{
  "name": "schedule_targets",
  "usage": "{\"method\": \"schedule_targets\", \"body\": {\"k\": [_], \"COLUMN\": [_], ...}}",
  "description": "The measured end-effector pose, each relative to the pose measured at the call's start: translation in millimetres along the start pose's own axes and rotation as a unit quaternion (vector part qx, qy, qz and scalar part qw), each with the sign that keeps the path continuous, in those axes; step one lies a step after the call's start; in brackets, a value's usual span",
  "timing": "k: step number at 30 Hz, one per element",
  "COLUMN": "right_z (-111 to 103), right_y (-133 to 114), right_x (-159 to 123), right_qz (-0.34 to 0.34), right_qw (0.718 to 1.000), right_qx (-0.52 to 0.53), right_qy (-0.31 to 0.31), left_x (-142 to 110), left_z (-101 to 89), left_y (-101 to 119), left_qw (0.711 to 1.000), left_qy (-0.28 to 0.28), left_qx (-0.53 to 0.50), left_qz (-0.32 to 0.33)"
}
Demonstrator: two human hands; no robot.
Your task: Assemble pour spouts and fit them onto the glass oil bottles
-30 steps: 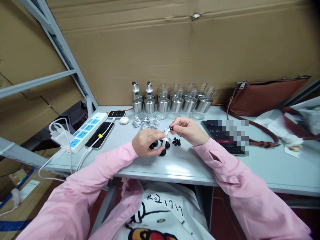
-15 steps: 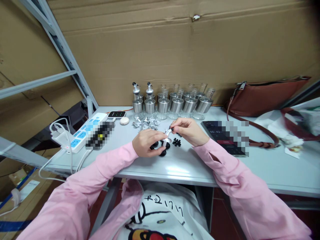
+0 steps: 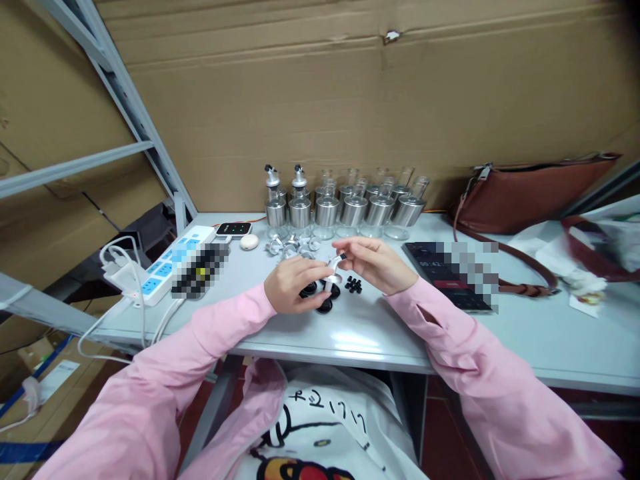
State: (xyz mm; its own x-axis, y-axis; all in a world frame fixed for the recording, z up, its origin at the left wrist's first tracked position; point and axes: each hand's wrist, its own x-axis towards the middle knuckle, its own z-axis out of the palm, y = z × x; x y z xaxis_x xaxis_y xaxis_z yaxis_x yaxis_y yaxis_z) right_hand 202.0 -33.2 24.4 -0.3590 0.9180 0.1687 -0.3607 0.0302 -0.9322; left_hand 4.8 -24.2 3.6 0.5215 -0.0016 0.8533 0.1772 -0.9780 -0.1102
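My left hand is closed around a small silver pour spout held just above the table. My right hand pinches the spout's black tip from the right. Under the hands lie black round caps and a cluster of tiny black stoppers. More loose silver spouts lie just behind my left hand. A row of steel-and-glass oil bottles stands at the back; the two leftmost carry spouts.
A grey table holds a blue-and-white power strip with cables, a blurred phone, a small device, a white oval object and a dark tablet. A brown bag lies right. Cardboard backs the table.
My right hand has lifted slightly and its fingers have shifted at the spout's tip. My left hand stays where it was, still gripping the spout.
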Motion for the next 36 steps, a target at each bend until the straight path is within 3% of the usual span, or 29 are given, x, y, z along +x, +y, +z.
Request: {"method": "schedule_targets", "body": {"k": [7,36], "right_z": [7.8,5.7], "right_y": [6.2,9.9], "right_x": [-0.6,-1.1], "right_qz": [0.076,0.079], "right_qw": [0.993,0.995], "right_qx": [0.087,0.051], "right_qy": [-0.036,-0.040], "left_x": [0.1,-1.1], "left_z": [-0.4,1.0], "left_y": [-0.5,-0.7], "left_qw": [1.000,1.000], "left_qy": [-0.002,-0.022], "left_qx": [0.003,-0.003], "left_qz": [0.005,0.018]}}
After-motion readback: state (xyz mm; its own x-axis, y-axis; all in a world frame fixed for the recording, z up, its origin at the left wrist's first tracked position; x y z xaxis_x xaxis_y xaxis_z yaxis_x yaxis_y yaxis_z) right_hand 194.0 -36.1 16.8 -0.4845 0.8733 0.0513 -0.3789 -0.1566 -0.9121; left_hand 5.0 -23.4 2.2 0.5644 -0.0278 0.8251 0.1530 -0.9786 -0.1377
